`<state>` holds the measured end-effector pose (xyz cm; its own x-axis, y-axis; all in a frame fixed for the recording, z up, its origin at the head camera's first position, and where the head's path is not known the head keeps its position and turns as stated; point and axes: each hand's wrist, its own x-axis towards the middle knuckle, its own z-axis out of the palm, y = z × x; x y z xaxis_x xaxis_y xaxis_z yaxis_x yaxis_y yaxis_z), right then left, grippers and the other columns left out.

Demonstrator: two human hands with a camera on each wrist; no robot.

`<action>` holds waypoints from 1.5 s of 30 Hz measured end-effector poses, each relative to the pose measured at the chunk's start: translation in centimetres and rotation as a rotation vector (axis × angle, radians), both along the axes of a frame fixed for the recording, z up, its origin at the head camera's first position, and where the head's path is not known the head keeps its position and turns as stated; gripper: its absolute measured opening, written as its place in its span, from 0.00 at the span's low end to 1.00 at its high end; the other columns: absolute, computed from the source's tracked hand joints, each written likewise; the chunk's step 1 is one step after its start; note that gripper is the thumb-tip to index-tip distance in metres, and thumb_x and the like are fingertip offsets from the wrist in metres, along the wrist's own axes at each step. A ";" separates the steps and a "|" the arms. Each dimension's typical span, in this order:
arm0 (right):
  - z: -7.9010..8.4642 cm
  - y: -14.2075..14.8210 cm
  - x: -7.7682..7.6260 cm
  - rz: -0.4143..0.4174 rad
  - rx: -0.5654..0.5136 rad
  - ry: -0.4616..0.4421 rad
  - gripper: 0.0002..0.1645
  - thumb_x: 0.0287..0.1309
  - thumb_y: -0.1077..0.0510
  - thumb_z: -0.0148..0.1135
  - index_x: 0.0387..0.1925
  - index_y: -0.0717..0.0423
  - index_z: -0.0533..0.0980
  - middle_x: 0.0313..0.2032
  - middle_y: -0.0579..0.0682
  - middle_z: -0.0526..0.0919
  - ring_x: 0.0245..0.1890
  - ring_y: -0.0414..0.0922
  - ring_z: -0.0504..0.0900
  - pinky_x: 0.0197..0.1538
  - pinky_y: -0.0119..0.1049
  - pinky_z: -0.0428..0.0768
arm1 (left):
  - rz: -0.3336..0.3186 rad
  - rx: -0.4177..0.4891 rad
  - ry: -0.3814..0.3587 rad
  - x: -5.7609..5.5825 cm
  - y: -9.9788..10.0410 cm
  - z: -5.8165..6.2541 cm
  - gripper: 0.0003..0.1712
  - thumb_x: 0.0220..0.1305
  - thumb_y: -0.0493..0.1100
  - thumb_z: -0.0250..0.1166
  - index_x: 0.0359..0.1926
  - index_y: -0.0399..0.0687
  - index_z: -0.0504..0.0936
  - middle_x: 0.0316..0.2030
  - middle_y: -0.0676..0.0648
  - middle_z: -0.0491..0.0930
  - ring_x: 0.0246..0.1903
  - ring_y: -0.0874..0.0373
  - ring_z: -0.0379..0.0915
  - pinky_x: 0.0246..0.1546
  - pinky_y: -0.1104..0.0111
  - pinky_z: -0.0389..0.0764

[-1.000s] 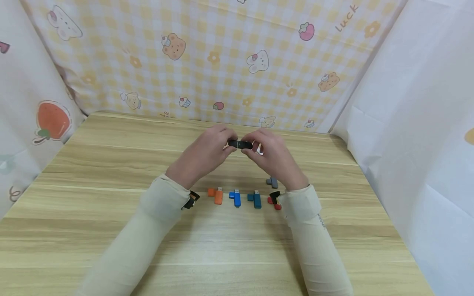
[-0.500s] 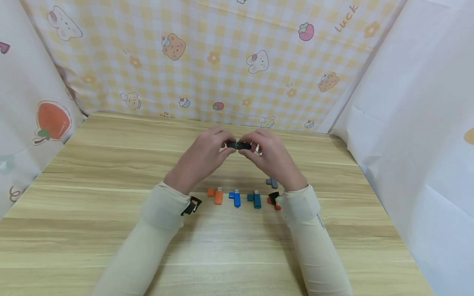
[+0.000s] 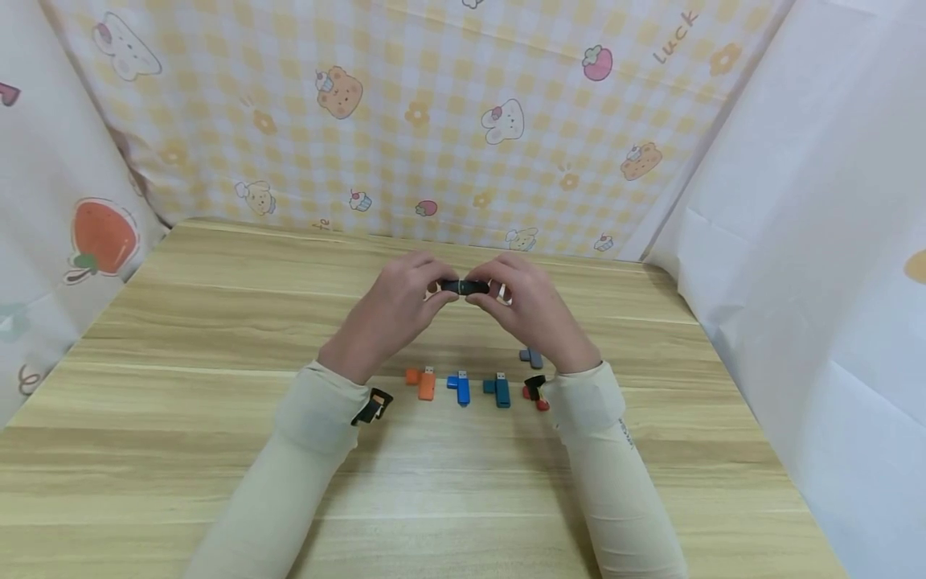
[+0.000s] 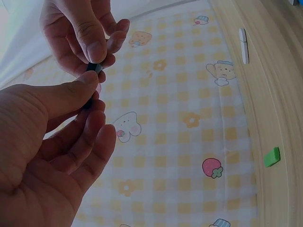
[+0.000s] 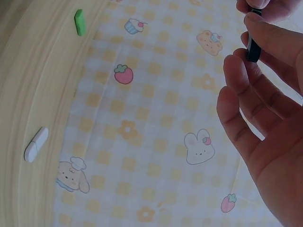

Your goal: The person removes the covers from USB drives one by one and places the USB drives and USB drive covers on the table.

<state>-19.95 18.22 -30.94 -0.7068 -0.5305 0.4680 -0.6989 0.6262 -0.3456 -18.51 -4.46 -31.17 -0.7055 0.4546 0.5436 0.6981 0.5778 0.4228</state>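
A black USB stick [image 3: 465,287], with a thin pale seam across its middle, is held level above the far part of the table. My left hand [image 3: 400,305] pinches its left end between thumb and fingers. Its right end is in the pinch of my right hand [image 3: 526,307]. In the left wrist view, the fingers of both hands cover most of the black USB stick [image 4: 93,67]. More of its dark side shows in the right wrist view, beside my right hand [image 5: 274,104].
An orange USB stick [image 3: 426,384], a blue one [image 3: 463,388] and a teal one [image 3: 502,391] lie uncapped, caps beside them. A red one [image 3: 542,404] and a grey one [image 3: 535,358] are partly hidden. Farther back lie a white stick [image 5: 36,144] and a green piece [image 5: 79,22].
Both hands have shifted slightly left and toward the person with the black USB stick. Its two ends stay pinched, and the USB sticks on the table have not moved.
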 end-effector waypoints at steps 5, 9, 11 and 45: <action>0.2 0.1 0.1 -0.005 0.003 -0.002 0.13 0.67 0.58 0.76 0.51 0.57 0.87 0.46 0.52 0.88 0.38 0.45 0.82 0.41 0.43 0.86 | 0.001 0.001 -0.004 0.0 0.0 0.0 0.11 0.70 0.37 0.74 0.50 0.37 0.89 0.45 0.42 0.87 0.41 0.49 0.83 0.45 0.62 0.88; 0.2 0.2 0.0 -0.007 0.007 -0.001 0.13 0.68 0.58 0.76 0.51 0.57 0.87 0.46 0.52 0.88 0.38 0.45 0.82 0.41 0.45 0.86 | 0.004 0.005 -0.013 0.0 0.1 0.0 0.10 0.70 0.37 0.74 0.50 0.37 0.89 0.45 0.42 0.88 0.41 0.49 0.84 0.45 0.62 0.88; 0.2 0.2 0.0 -0.008 0.008 -0.003 0.13 0.67 0.58 0.76 0.51 0.57 0.87 0.46 0.52 0.88 0.38 0.45 0.82 0.41 0.45 0.86 | 0.005 0.009 -0.021 0.0 0.1 0.1 0.11 0.70 0.37 0.74 0.50 0.36 0.89 0.45 0.41 0.88 0.41 0.49 0.84 0.45 0.62 0.89; 0.4 0.8 -0.2 -0.044 0.019 -0.053 0.13 0.69 0.58 0.75 0.51 0.57 0.86 0.46 0.51 0.88 0.38 0.45 0.80 0.42 0.42 0.85 | 0.031 0.020 -0.046 0.1 -0.1 0.2 0.11 0.71 0.36 0.74 0.51 0.34 0.89 0.46 0.40 0.89 0.42 0.49 0.85 0.45 0.60 0.89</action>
